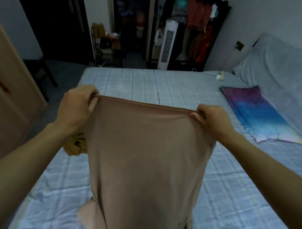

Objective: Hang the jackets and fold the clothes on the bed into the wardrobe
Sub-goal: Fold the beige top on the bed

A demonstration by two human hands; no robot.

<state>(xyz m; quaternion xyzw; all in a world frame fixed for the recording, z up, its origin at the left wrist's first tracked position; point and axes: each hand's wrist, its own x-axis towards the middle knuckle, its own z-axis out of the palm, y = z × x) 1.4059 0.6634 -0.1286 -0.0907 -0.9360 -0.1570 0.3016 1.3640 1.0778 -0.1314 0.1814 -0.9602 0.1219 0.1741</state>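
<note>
Pinching garment (144,157) by top edge above bed (230,188), fingers (90,107) of left hand (75,110) and right hand (213,121) clamped. Not yet folded; yellow cloth (75,146) waiting at left.

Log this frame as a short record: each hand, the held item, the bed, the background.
left hand: grips the tan garment's top edge, left end
right hand: grips the same edge, right end
tan garment: stretched between both hands, hanging down over the bed
bed: blue checked sheet; yellow cloth by the left forearm; colourful pillow at right
background: white tower fan, hung clothes
</note>
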